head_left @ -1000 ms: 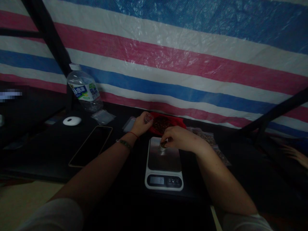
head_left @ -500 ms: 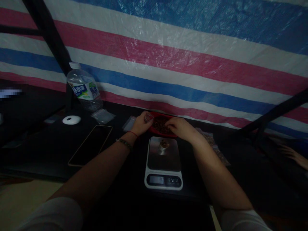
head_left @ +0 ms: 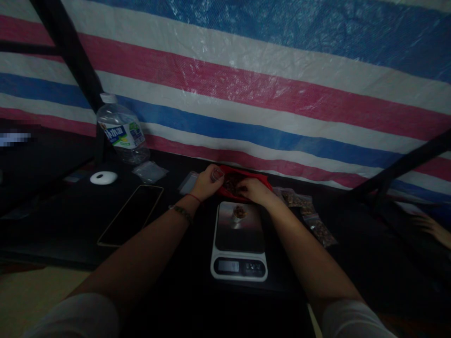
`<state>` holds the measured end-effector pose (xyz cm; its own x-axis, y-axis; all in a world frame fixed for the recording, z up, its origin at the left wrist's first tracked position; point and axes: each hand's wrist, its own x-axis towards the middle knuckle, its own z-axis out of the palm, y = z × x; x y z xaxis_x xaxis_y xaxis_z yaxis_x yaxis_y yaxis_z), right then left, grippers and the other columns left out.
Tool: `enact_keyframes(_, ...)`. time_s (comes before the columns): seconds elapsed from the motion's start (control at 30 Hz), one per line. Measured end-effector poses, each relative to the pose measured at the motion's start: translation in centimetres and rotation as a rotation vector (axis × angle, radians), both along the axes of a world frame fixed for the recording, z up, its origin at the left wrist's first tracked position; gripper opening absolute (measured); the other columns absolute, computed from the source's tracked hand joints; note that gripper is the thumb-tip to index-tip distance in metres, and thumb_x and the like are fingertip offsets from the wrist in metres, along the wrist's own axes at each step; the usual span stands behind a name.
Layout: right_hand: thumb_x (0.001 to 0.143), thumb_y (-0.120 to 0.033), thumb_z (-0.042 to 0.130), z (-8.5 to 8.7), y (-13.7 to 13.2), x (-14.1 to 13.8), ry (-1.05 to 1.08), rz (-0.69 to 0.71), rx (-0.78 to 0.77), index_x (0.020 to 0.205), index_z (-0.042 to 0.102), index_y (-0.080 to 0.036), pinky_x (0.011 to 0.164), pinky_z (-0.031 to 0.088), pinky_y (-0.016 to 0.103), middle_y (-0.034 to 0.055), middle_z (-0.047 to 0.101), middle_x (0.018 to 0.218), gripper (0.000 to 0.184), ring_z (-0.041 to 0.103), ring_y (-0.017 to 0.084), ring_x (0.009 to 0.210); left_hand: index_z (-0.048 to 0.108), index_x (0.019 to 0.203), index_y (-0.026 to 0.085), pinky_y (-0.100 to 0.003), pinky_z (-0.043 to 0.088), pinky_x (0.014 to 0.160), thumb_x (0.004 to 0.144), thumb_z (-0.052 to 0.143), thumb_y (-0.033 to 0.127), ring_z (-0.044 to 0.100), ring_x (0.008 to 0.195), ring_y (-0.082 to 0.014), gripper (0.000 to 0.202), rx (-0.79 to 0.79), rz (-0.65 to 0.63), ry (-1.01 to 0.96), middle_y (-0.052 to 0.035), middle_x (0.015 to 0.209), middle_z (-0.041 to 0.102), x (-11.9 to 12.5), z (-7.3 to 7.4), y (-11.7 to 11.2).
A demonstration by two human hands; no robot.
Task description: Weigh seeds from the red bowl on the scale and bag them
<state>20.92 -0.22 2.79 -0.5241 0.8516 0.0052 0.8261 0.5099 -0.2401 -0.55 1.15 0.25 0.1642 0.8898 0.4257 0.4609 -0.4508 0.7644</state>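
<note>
My left hand (head_left: 207, 182) is closed around a small clear cup (head_left: 217, 174) at the left edge of a red bag (head_left: 265, 179). The bag lies open and holds small dark brown pieces (head_left: 230, 182). My right hand (head_left: 254, 190) reaches over the bag's right side, its bent fingertips down among the pieces; whatever they pinch is too small to make out. Just in front of the bag stands a white kitchen scale (head_left: 240, 239) with a metal plate. A small cup (head_left: 238, 216) heaped with brown pieces sits on that plate.
Filled zip bags (head_left: 320, 230) lie right of the red bag. To the left are a phone (head_left: 131, 216), flat clear bags (head_left: 150, 172), a white oval case (head_left: 103, 177) and a plastic bottle (head_left: 123, 129). Another person's hand (head_left: 431, 226) shows at far right.
My right hand has shifted slightly lower into the red bag, and the bag's right edge now shows behind it. My left hand keeps its hold on the clear cup.
</note>
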Motion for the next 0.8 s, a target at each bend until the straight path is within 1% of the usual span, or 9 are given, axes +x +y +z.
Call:
enact_keyframes(0.13,0.077,-0.009,0.059,0.5,0.2,0.2,-0.03,-0.029,0.034,0.097,0.072,-0.018,0.088,0.044,0.025,0.0059,0.072,0.101,0.025,0.064,0.018,0.095,0.055,0.095,0.02,-0.025,0.046,0.067,0.077,0.057,0.033,0.059,0.073,-0.0145,0.022,0.0,0.001,0.003,-0.0008,0.082,0.063,0.0,0.0,0.0)
enact_keyframes(0.27,0.077,-0.01,0.061,0.9,0.2,0.2,-0.045,-0.07,0.039,0.095,0.073,-0.018,0.088,0.044,0.026,0.0058,0.072,0.101,0.024,0.065,0.019,0.096,0.055,0.095,0.02,-0.025,0.046,0.065,0.076,0.058,0.032,0.058,0.071,-0.014,0.022,-0.004,0.01,0.014,-0.0001,0.08,0.063,-0.1,0.1,0.0)
enact_keyframes(0.33,0.076,-0.008,0.06,1.4,0.0,0.2,-0.034,-0.073,0.033,0.095,0.073,-0.018,0.086,0.044,0.025,0.0055,0.072,0.1,0.025,0.065,0.019,0.094,0.055,0.095,0.02,-0.024,0.045,0.064,0.077,0.058,0.032,0.057,0.07,-0.0134,0.022,-0.004,0.008,0.008,0.0001,0.08,0.063,-0.1,0.1,0.0)
enact_keyframes(0.4,0.074,-0.005,0.059,2.5,-0.6,0.1,-0.003,-0.066,0.024,0.093,0.073,-0.017,0.084,0.045,0.025,0.0049,0.073,0.097,0.026,0.065,0.018,0.09,0.055,0.095,0.021,-0.024,0.045,0.063,0.077,0.058,0.032,0.057,0.069,-0.013,0.021,0.0,0.001,0.0,0.0003,0.079,0.062,-0.1,0.0,0.0)
enact_keyframes(0.47,0.074,-0.005,0.058,4.1,-1.8,-0.1,0.045,-0.038,0.013,0.09,0.073,-0.017,0.081,0.045,0.024,0.0039,0.073,0.095,0.026,0.065,0.016,0.086,0.055,0.095,0.021,-0.024,0.045,0.063,0.077,0.058,0.032,0.057,0.068,-0.0129,0.021,0.004,-0.005,-0.01,0.0004,0.079,0.062,0.0,0.0,0.0)
enact_keyframes(0.57,0.076,-0.009,0.057,7.0,-4.2,-0.8,0.116,0.051,-0.024,0.088,0.073,-0.019,0.076,0.044,0.023,0.0018,0.072,0.091,0.022,0.064,0.015,0.082,0.054,0.096,0.02,-0.024,0.045,0.064,0.078,0.058,0.032,0.058,0.069,-0.013,0.022,0.013,-0.014,-0.021,0.0002,0.081,0.063,0.0,0.0,-0.1)
enact_keyframes(0.63,0.077,-0.01,0.057,8.4,-5.8,-1.4,0.133,0.115,-0.062,0.087,0.073,-0.02,0.074,0.044,0.023,0.0009,0.071,0.089,0.021,0.063,0.014,0.079,0.054,0.096,0.02,-0.024,0.046,0.065,0.078,0.057,0.032,0.059,0.071,-0.0131,0.022,0.026,-0.025,-0.021,-0.0002,0.083,0.063,-0.1,0.1,-0.1)
enact_keyframes(0.7,0.076,-0.01,0.058,9.1,-7.0,-2.1,0.123,0.158,-0.095,0.086,0.073,-0.02,0.072,0.044,0.022,0.0012,0.071,0.087,0.021,0.062,0.013,0.078,0.054,0.096,0.02,-0.024,0.046,0.065,0.078,0.057,0.032,0.059,0.072,-0.0131,0.022,0.032,-0.03,-0.021,-0.0002,0.083,0.063,-0.1,0.1,-0.1)
enact_keyframes(0.8,0.075,-0.007,0.056,8.9,-7.8,-2.9,0.094,0.194,-0.13,0.083,0.073,-0.018,0.072,0.043,0.022,0.0022,0.07,0.084,0.021,0.062,0.013,0.077,0.054,0.097,0.019,-0.024,0.045,0.065,0.078,0.058,0.032,0.059,0.071,-0.013,0.023,0.021,-0.017,-0.019,0.0,0.082,0.063,-0.1,-0.1,0.0)
